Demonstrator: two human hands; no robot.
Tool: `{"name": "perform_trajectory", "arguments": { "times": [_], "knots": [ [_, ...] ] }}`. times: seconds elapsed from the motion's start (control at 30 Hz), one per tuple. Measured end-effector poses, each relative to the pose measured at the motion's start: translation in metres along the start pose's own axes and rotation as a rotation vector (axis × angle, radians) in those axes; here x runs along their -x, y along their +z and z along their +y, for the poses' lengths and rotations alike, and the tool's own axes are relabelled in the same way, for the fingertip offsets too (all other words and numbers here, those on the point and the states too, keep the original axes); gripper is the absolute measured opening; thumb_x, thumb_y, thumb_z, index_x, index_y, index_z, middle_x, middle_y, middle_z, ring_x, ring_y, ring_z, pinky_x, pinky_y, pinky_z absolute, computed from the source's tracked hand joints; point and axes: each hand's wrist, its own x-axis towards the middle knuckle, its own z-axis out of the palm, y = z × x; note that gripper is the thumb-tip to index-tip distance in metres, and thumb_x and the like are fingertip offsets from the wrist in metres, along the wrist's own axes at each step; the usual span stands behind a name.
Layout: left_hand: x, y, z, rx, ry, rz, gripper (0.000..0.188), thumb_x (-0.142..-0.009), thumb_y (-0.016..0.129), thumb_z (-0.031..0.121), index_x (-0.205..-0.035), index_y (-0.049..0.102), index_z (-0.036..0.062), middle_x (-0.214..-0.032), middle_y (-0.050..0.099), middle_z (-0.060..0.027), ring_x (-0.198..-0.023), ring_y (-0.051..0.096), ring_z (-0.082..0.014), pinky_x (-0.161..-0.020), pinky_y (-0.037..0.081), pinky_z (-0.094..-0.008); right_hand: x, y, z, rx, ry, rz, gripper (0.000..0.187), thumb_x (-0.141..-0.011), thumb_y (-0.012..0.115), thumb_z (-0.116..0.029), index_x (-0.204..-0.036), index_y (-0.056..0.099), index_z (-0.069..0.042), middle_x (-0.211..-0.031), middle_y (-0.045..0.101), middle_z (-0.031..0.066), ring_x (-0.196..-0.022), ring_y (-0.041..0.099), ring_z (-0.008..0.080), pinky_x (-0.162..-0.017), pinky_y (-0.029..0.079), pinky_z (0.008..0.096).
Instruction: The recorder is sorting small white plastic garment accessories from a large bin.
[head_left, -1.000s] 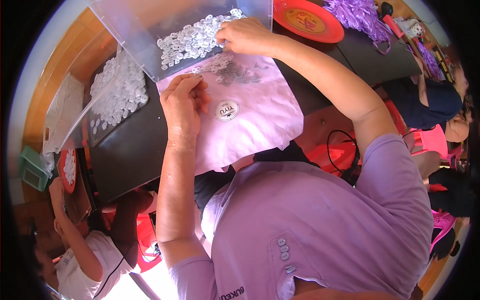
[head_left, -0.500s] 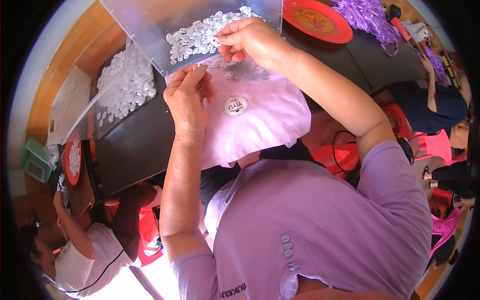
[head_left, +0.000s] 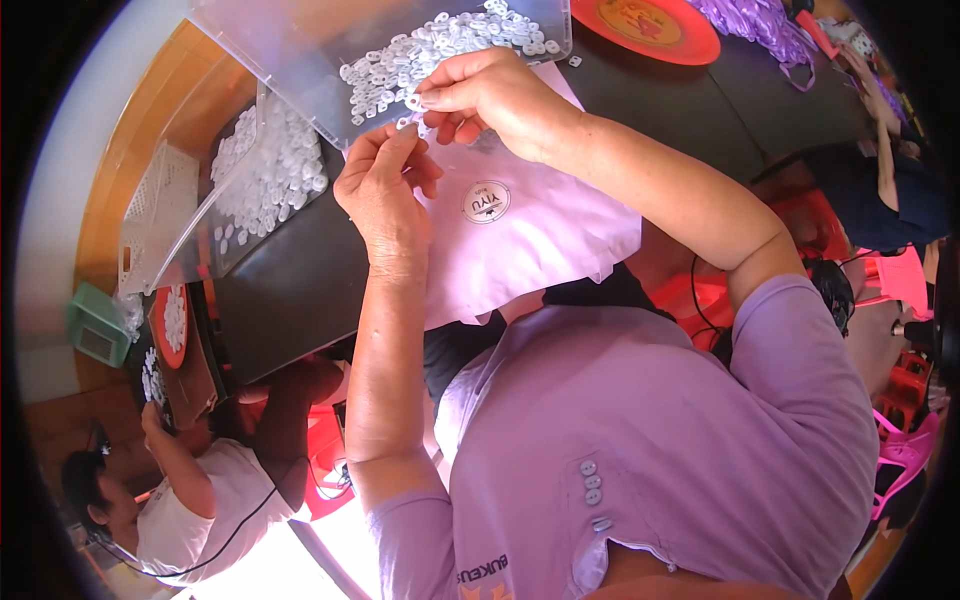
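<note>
Above the top edge of a pink cloth (head_left: 550,235), my two hands are close together. My left hand (head_left: 385,185) is closed in a pinch on a small white plastic piece (head_left: 404,124). Just above it, my right hand (head_left: 505,105) pinches another small white piece (head_left: 413,102) with a dark reddish spot. The pieces nearly meet; whether they touch I cannot tell. Behind my fingers, a clear plastic bin (head_left: 270,50) holds a heap of similar white pieces (head_left: 430,48). Small thin grey bits (head_left: 487,141) on the cloth are mostly hidden by my right hand.
At left, a clear container (head_left: 190,245) stands by more white pieces (head_left: 270,165) on the dark table (head_left: 290,300). A red plate (head_left: 650,30) and purple ribbons (head_left: 760,35) lie at upper right. A co-worker (head_left: 190,500) sits lower left; another person's arm (head_left: 880,140) shows right.
My right hand has come down and left with its white piece, close to my left fingertips. The grey bits are now mostly covered. The whole view has shifted slightly.
</note>
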Motion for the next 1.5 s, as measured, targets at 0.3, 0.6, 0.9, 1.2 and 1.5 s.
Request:
{"name": "perform_trajectory", "arguments": {
  "times": [0.3, 0.6, 0.9, 1.2, 1.5],
  "knots": [
    [0.0, -0.001, 0.0, -0.024, -0.011, -0.003, 0.013, -0.085, 0.063, 0.006, -0.09, 0.058, -0.0051, -0.073, 0.06, -0.0099, -0.051, 0.055, -0.0163, -0.042, 0.037, -0.026, -0.001, 0.0, 0.007, 0.025, -0.034, -0.012, 0.021, -0.088, 0.06, -0.013, -0.102, 0.064, 0.002, -0.083, 0.065, 0.0075, -0.069, 0.062, 0.0146, -0.059, 0.047, 0.0264],
    [0.0, 0.001, -0.001, -0.053, 0.018, 0.017, 0.011, -0.084, 0.062, 0.005, -0.088, 0.059, -0.0054, -0.07, 0.061, -0.0103, -0.049, 0.055, -0.0154, -0.041, 0.038, -0.0251, 0.0, -0.002, 0.011, 0.027, -0.044, -0.021, 0.021, -0.089, 0.06, -0.015, -0.101, 0.064, 0.001, -0.083, 0.065, 0.0062, -0.07, 0.061, 0.0135, -0.058, 0.046, 0.0261],
    [0.004, 0.006, -0.001, -0.118, 0.076, 0.001, 0.011, -0.086, 0.062, 0.005, -0.088, 0.061, -0.0059, -0.07, 0.061, -0.0091, -0.049, 0.054, -0.0125, -0.041, 0.039, -0.0234, 0.002, 0.0, 0.015, 0.089, -0.075, -0.042, 0.018, -0.091, 0.059, -0.015, -0.098, 0.066, 0.0, -0.081, 0.063, 0.0035, -0.069, 0.059, 0.0101, -0.056, 0.046, 0.0237],
    [0.005, 0.004, -0.002, -0.206, 0.069, -0.058, 0.013, -0.09, 0.061, 0.006, -0.09, 0.057, -0.0066, -0.072, 0.061, -0.01, -0.05, 0.053, -0.0136, -0.042, 0.037, -0.0233, -0.001, -0.003, 0.016, 0.301, -0.168, -0.08, 0.017, -0.093, 0.057, -0.017, -0.093, 0.063, -0.001, -0.072, 0.058, 0.0019, -0.067, 0.056, 0.0089, -0.056, 0.045, 0.0234],
    [0.001, -0.004, -0.003, -0.054, -0.051, -0.057, 0.013, -0.09, 0.059, 0.006, -0.09, 0.057, -0.0069, -0.068, 0.057, -0.0105, -0.045, 0.049, -0.0155, -0.04, 0.032, -0.0253, 0.001, 0.009, 0.023, 0.373, -0.229, -0.052, 0.018, -0.093, 0.056, -0.016, -0.086, 0.059, -0.001, -0.063, 0.054, 0.0021, -0.052, 0.051, 0.0092, -0.049, 0.043, 0.0256]
  ]
}}
